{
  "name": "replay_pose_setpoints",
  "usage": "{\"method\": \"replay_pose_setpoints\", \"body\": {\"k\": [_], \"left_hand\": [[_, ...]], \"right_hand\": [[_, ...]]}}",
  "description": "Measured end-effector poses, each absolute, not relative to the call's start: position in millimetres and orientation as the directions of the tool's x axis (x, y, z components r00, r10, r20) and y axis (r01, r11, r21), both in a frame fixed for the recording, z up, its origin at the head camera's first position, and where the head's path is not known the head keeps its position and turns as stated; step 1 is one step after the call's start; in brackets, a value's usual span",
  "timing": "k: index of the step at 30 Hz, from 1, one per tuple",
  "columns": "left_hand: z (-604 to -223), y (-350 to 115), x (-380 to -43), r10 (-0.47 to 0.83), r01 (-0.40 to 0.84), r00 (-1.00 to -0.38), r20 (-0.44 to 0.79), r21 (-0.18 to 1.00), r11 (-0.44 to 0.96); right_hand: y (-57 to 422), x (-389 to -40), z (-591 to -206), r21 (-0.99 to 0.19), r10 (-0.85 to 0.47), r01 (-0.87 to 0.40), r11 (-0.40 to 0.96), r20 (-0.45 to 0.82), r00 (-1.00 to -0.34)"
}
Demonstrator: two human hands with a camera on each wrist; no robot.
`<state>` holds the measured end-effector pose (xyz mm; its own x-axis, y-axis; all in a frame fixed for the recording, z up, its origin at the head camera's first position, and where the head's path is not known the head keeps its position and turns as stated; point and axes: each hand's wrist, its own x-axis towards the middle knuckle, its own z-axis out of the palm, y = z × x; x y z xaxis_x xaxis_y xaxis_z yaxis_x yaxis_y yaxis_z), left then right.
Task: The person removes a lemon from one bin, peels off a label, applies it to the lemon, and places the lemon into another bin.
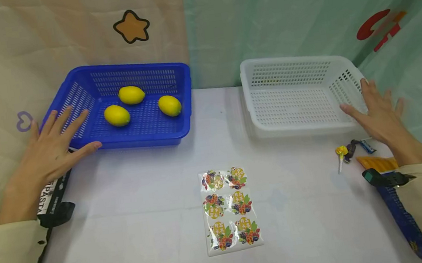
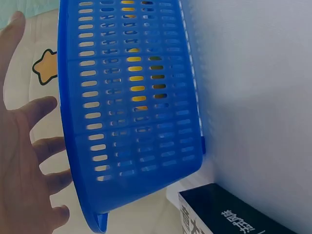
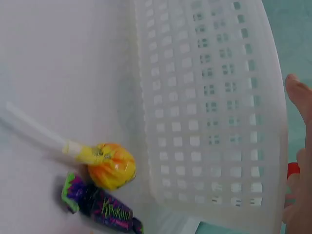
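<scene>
My left hand [image 1: 48, 149] spreads its fingers over the left rim of a blue plastic basket [image 1: 140, 140]. Three lemons lie inside: one at the back [image 1: 132, 95], one at left [image 1: 117, 116] and one at right [image 1: 170, 106]. In the left wrist view, the fingertips are right at the basket's rim. At the right, my right hand [image 1: 382, 117] holds nothing, its thumb and fingers apart beside the right end of a white plastic basket [image 1: 294, 128]. That basket's slotted side wall [image 3: 204, 117] fills much of the right wrist view.
A sheet of fruit stickers [image 1: 230, 209] lies mid-table. Near the right wrist are a yellow lollipop [image 1: 341, 151], a dark wrapped candy [image 1: 350, 151] and a blue packet [image 1: 367, 146]. A blue-and-yellow bag [image 1: 402, 217] lies under the right forearm, a black pasta box [image 1: 56, 194] by the left.
</scene>
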<state>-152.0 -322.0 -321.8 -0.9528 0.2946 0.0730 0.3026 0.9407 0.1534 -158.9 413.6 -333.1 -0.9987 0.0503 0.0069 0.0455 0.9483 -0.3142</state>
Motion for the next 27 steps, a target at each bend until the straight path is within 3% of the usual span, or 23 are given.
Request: {"method": "replay_pose_setpoints", "body": {"k": [6,27], "left_hand": [[-318.1,-319.3,-157.7,0.316,0.325,-0.946,0.077,0.172,0.930],[-305.2,-302.9,-192.4,0.372,0.340,-0.928,0.004,0.416,0.843]], "right_hand": [[381.9,-175.5,-323.4,-0.489,0.073,0.064,0.870,0.001,-0.997],[205.5,-233.9,-292.0,-0.575,-0.222,-0.211,0.790,0.052,-0.974]]}}
